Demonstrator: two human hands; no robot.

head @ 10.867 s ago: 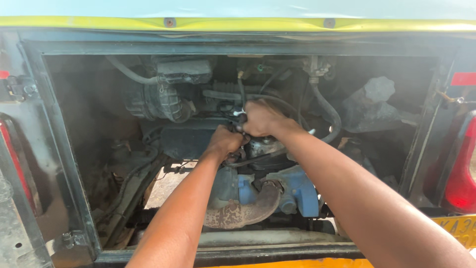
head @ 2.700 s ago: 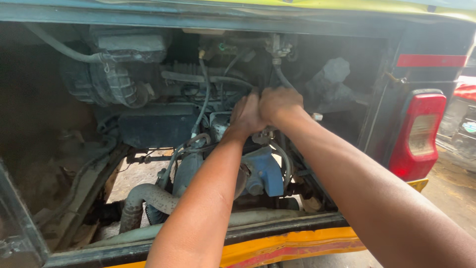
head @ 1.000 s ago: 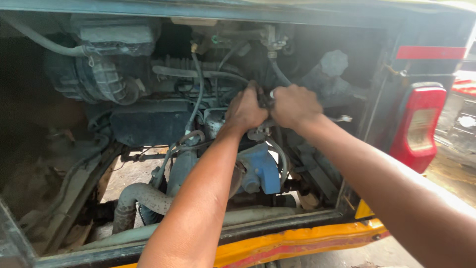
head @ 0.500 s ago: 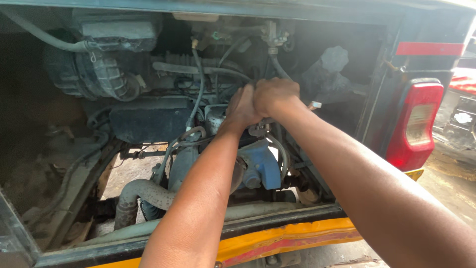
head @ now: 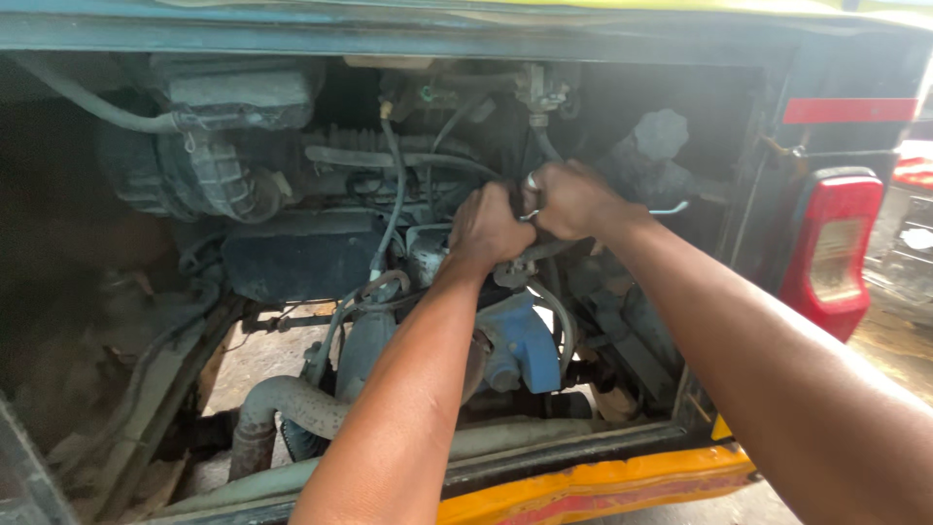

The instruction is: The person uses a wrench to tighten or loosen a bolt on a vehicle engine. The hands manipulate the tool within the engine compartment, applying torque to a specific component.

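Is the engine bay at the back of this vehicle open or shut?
Open: the engine is exposed, both hands inside.

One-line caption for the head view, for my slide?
Both hands, left hand and right hand, work a small metal tool deep in a rear engine bay.

Small shiny metal tool [head: 531, 199], ring end up, upright, centre of frame slightly right, mostly hidden in closed fingers. Thin bright metal rod [head: 669, 208] sticks out level to the right of it. Both sit over the dusty engine block [head: 428, 248], above a blue housing [head: 525, 342].
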